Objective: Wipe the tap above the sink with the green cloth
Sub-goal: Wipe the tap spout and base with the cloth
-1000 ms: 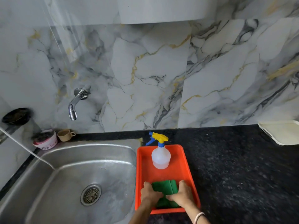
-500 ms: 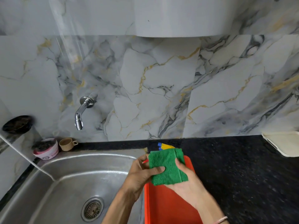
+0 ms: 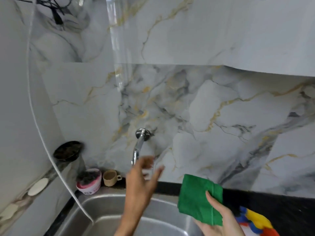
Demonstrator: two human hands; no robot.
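Note:
A chrome tap (image 3: 139,143) juts from the marble wall above the steel sink (image 3: 105,217). My left hand (image 3: 142,178) is raised just below the spout with its fingers spread, holding nothing; it is blurred, and I cannot tell whether it touches the spout. My right hand (image 3: 219,220) holds the folded green cloth (image 3: 196,196) flat on the palm, thumb pressed on top, to the right of the tap and lower, over the sink's right rim.
Behind the sink's back left corner stand a pink-and-white tub (image 3: 88,182) and a small beige cup (image 3: 110,178). A dark dish (image 3: 67,150) sits on the left ledge. A white hose (image 3: 51,159) curves down into the sink. The yellow-and-blue spray head (image 3: 254,220) shows at bottom right.
The view has turned left and up toward the tap. My left hand let go of the cloth and rose to the spout. My right hand now holds the cloth alone.

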